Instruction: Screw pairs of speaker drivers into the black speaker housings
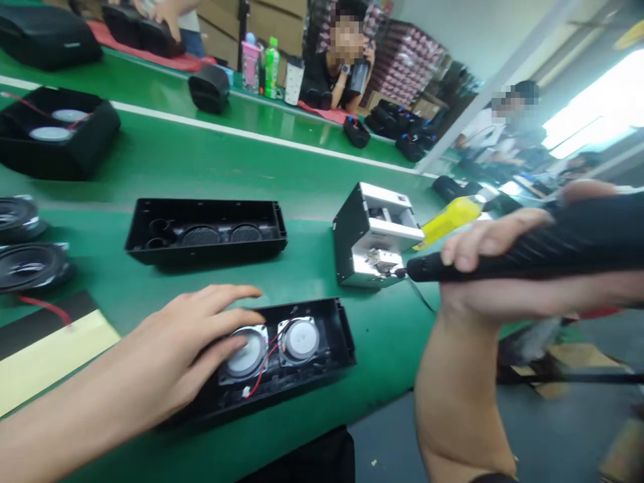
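My left hand (pixel 201 342) rests over the left part of a black speaker housing (pixel 332 335), its fingers apart and touching the left round speaker (pixel 249 354). A second round speaker (pixel 302 339) sits to the right in the same housing, with red and black wires and a white connector (pixel 246 392) between them. My right hand (pixel 483 261) is wrapped round a black electric screwdriver (pixel 563 235). Its tip is at the front of a silver and black screw feeder (pixel 377 235). Whether a screw is on the tip is too small to tell.
An empty black housing (pixel 206 231) lies behind the first. Loose speakers (pixel 33 268) and a yellow sheet (pixel 55 362) are at left. A yellow bottle (pixel 450 218) stands behind the feeder. Across the green bench (pixel 302 161) are bottles, more housings and other people.
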A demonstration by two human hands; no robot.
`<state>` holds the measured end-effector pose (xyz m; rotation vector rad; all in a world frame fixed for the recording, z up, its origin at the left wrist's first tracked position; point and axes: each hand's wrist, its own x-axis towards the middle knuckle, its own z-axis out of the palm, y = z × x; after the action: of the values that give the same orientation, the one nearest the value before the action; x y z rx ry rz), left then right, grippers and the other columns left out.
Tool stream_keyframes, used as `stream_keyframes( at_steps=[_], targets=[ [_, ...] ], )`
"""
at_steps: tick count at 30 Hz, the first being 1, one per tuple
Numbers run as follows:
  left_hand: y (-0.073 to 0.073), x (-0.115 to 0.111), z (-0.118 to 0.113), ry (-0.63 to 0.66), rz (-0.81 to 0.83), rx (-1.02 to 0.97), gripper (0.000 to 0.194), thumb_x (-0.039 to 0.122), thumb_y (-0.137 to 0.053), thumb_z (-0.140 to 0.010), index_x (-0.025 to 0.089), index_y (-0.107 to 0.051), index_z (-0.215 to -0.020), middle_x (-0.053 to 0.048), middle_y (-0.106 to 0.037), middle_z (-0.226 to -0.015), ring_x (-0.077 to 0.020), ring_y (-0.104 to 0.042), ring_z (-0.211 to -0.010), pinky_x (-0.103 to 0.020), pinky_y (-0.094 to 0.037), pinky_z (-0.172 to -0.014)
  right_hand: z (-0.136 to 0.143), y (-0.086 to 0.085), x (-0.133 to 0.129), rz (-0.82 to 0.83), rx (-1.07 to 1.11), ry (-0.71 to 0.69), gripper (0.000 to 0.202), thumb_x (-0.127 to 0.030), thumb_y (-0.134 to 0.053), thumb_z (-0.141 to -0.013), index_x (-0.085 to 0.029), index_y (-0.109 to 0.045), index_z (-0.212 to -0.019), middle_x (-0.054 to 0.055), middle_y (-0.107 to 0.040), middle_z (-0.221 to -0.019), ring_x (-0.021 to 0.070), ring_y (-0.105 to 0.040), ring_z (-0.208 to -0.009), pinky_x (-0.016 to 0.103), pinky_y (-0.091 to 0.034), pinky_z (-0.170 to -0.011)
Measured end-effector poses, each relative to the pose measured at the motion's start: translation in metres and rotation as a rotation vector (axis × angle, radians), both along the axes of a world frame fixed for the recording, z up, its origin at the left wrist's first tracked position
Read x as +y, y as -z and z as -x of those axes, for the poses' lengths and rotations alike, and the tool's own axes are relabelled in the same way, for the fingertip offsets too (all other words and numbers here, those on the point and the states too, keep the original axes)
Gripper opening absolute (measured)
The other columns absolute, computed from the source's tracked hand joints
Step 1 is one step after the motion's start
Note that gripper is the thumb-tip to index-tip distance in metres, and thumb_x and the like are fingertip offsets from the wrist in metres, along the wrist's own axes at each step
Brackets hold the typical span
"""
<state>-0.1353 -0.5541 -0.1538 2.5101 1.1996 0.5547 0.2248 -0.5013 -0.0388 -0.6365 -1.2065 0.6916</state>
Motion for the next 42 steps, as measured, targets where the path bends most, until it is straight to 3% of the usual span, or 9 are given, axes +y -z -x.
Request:
stream_keyframes(
  at_steps=[1, 3, 6, 11, 18, 28, 36, 42],
  targets=[
    [0.008, -0.003, 0.003, -0.005, -0.026, -0.002, 0.033, 0.051, -0.047, -0.108, 0.049, -0.073, -0.128, 0.007, -0.066, -0.154, -0.0258, -0.072, -0.128, -0.042, -0.066, -0.096, 0.000, 0.001, 0.011, -0.165, 0.010, 0.080, 0.052, -0.072, -0.061, -0.092, -0.025, -0.072, -0.111, -0.006, -0.059, -0.056, 0.0125, -0.055, -0.043, 0.021, -0.042, -0.040],
    [0.023, -0.008, 0.005, -0.098, -0.049, 0.015, 0.037, 0.055, -0.042, -0.109, 0.051, -0.075, -0.126, 0.009, -0.068, -0.153, -0.0272, -0.071, -0.132, -0.046, -0.065, -0.102, -0.001, 0.006, 0.031, -0.246, 0.019, 0.148, 0.056, -0.073, -0.052, -0.096, -0.021, -0.069, -0.109, -0.005, -0.059, -0.056, 0.0133, -0.052, -0.041, 0.023, -0.039, -0.037],
    [0.037, -0.011, 0.007, -0.135, -0.076, 0.039, 0.039, 0.057, -0.042, -0.108, 0.053, -0.074, -0.129, 0.011, -0.067, -0.154, -0.0282, -0.070, -0.134, -0.049, -0.064, -0.105, -0.006, 0.016, 0.049, -0.217, 0.049, 0.202, 0.063, -0.082, -0.047, -0.097, -0.022, -0.065, -0.104, -0.008, -0.053, -0.054, 0.0111, -0.043, -0.034, 0.021, -0.033, -0.032],
    [0.048, -0.006, 0.016, -0.069, -0.088, 0.085, 0.037, 0.054, -0.056, -0.102, 0.057, -0.069, -0.136, 0.013, -0.065, -0.156, -0.0283, -0.072, -0.133, -0.047, -0.065, -0.104, -0.012, 0.024, 0.052, -0.172, 0.050, 0.200, 0.068, -0.087, -0.048, -0.095, -0.022, -0.064, -0.104, -0.008, -0.050, -0.054, 0.0102, -0.042, -0.033, 0.021, -0.033, -0.034],
    [0.044, -0.008, 0.015, -0.105, -0.057, 0.062, 0.037, 0.058, -0.059, -0.099, 0.053, -0.071, -0.133, 0.011, -0.066, -0.156, -0.0368, -0.071, -0.131, -0.058, -0.062, -0.106, -0.016, 0.023, 0.049, -0.172, 0.060, 0.221, 0.073, -0.091, -0.039, -0.095, -0.023, -0.063, -0.106, -0.009, -0.047, -0.054, 0.0104, -0.039, -0.032, 0.022, -0.032, -0.032],
    [0.048, -0.007, 0.016, -0.087, -0.083, 0.077, 0.037, 0.058, -0.059, -0.098, 0.058, -0.071, -0.133, 0.013, -0.066, -0.156, -0.0344, -0.074, -0.128, -0.054, -0.065, -0.100, -0.011, 0.025, 0.048, -0.112, 0.069, 0.211, 0.070, -0.091, -0.049, -0.091, -0.023, -0.062, -0.102, -0.010, -0.049, -0.052, 0.0099, -0.041, -0.033, 0.021, -0.032, -0.032],
    [0.030, -0.013, 0.002, -0.156, -0.045, 0.054, 0.035, 0.062, -0.050, -0.102, 0.053, -0.076, -0.125, 0.009, -0.070, -0.151, -0.0328, -0.074, -0.127, -0.052, -0.064, -0.100, -0.012, 0.027, 0.046, -0.110, 0.064, 0.183, 0.075, -0.094, -0.049, -0.089, -0.023, -0.062, -0.106, -0.010, -0.050, -0.052, 0.0103, -0.039, -0.032, 0.022, -0.031, -0.031],
    [0.028, -0.013, 0.001, -0.148, -0.036, 0.046, 0.038, 0.066, -0.048, -0.103, 0.053, -0.077, -0.125, 0.007, -0.070, -0.151, -0.0330, -0.073, -0.127, -0.053, -0.064, -0.100, -0.013, 0.028, 0.030, -0.099, 0.059, 0.170, 0.075, -0.093, -0.052, -0.088, -0.023, -0.065, -0.111, -0.010, -0.049, -0.052, 0.0107, -0.039, -0.031, 0.023, -0.031, -0.031]
  ],
)
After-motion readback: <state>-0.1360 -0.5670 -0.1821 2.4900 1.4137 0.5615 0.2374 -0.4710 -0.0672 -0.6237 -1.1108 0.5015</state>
